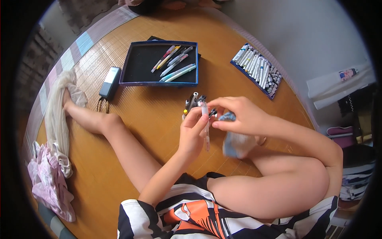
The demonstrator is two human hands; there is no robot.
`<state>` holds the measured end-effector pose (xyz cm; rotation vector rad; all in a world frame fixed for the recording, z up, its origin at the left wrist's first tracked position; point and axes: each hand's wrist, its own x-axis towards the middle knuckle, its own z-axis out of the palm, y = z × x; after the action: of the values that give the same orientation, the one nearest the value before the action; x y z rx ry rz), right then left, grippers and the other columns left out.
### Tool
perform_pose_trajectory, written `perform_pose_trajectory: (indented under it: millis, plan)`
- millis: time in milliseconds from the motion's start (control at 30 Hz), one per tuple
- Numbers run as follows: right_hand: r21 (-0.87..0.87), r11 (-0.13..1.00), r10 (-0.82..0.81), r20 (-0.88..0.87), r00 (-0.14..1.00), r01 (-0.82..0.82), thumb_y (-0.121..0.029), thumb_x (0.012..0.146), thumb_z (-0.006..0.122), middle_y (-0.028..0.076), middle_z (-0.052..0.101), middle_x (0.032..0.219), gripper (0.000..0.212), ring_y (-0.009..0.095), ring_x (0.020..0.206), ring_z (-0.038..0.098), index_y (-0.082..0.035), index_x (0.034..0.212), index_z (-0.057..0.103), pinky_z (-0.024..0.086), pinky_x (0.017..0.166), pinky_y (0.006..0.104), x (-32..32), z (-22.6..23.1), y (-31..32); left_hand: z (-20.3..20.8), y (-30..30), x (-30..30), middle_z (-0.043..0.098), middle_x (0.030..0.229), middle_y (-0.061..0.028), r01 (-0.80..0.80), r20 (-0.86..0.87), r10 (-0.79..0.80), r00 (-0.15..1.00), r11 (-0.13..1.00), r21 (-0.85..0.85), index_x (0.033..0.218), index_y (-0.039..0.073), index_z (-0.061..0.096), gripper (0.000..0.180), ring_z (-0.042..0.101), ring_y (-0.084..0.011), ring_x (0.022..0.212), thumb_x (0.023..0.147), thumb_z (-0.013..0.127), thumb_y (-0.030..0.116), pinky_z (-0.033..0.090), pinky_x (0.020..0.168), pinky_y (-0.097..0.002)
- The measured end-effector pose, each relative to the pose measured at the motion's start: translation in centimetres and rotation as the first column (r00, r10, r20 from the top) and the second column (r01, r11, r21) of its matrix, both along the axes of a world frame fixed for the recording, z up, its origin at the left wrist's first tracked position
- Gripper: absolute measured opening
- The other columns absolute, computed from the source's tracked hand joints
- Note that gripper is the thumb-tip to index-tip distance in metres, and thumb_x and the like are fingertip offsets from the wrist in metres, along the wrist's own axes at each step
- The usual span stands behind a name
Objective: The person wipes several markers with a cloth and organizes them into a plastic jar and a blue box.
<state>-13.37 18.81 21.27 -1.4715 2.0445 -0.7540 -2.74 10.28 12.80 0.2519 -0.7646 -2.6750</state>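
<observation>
My left hand [192, 133] pinches a slim clear pen [206, 137] between thumb and fingers, its lower end pointing down. My right hand [242, 113] is closed on a light blue and white cloth [236, 145], which hangs below the palm and is smeared by motion. The right index fingertip reaches to the upper end of the pen. Just beyond the fingers is a cluster of dark and white pens [193, 98], partly hidden by my left hand. Whether a holder supports them I cannot tell.
Beyond my hands, a shallow black box [135, 63] with a blue rim contains several pens. At the far right, a tray [271, 95] is packed with white markers. A grey-blue device [110, 81] with a cord lies left of the box. Crumpled pink clothing [49, 181] is at the left.
</observation>
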Motion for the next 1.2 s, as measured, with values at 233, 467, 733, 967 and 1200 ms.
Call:
perform_pose_trajectory:
  millis: [233,467,733,967,1200]
  plan:
    - [0.065,0.993,-0.11,0.277,0.954,0.095,-0.026,0.065,0.06,0.012,0.056,0.071,0.049,0.019,0.066,0.054,0.004,0.1,0.044,0.041,0.062,0.026,0.2,-4.5,-0.1,-1.1,-0.3,-0.4,0.048,0.085,-0.0032,-0.177,0.039,0.172,0.984,0.952,0.249,0.1,0.004,0.042,0.024,0.046,-0.0107,0.08,0.08,0.044,0.018,0.038,0.072,-0.0248]
    - [0.443,0.87,-0.129,0.629,0.767,-0.217,-0.018,0.076,0.046,0.009,0.055,0.069,0.033,0.016,0.059,0.053,-0.001,0.103,0.038,0.04,0.057,0.0269,3.3,-3.1,0.2,-2.9,0.1,2.3,0.047,0.086,-0.0032,-0.259,0.221,0.219,0.95,0.951,0.169,0.099,0.002,0.041,0.027,0.047,-0.011,0.077,0.077,0.049,0.015,0.04,0.068,-0.022]
    - [0.131,0.984,-0.137,0.151,0.979,0.118,-0.018,0.067,0.055,0.01,0.054,0.058,0.024,0.018,0.057,0.053,-0.003,0.084,0.047,0.04,0.054,0.0272,0.7,-0.2,1.4,-3.7,-2.5,2.1,0.052,0.078,-0.0045,-0.134,0.197,0.178,0.964,0.967,-0.219,0.089,0.004,0.046,0.023,0.052,-0.0099,0.07,0.068,0.057,0.003,0.042,0.058,-0.0178]
    - [0.071,0.956,-0.28,-0.083,0.956,0.285,-0.016,0.065,0.06,0.005,0.052,0.063,0.018,0.009,0.058,0.048,-0.002,0.074,0.053,0.038,0.052,0.0214,-0.9,-0.5,1.1,-5.6,-3.3,1.9,0.052,0.066,-0.0041,-0.052,0.041,0.298,0.954,0.296,-0.954,0.071,0.003,0.051,0.012,0.052,-0.0127,0.061,0.063,0.06,-0.001,0.042,0.05,-0.0198]
    - [-0.069,0.995,-0.092,-0.264,0.96,0.077,-0.016,0.067,0.056,0.01,0.055,0.07,0.014,0.024,0.062,0.054,-0.005,0.075,0.051,0.042,0.054,0.0302,-1.4,-5.8,0.6,-6.9,-3.4,0.8,0.049,0.064,-0.004,-0.024,0.095,0.408,0.908,0.279,-0.96,0.068,0.003,0.047,0.019,0.05,-0.013,0.058,0.059,0.063,0.003,0.04,0.049,-0.0209]
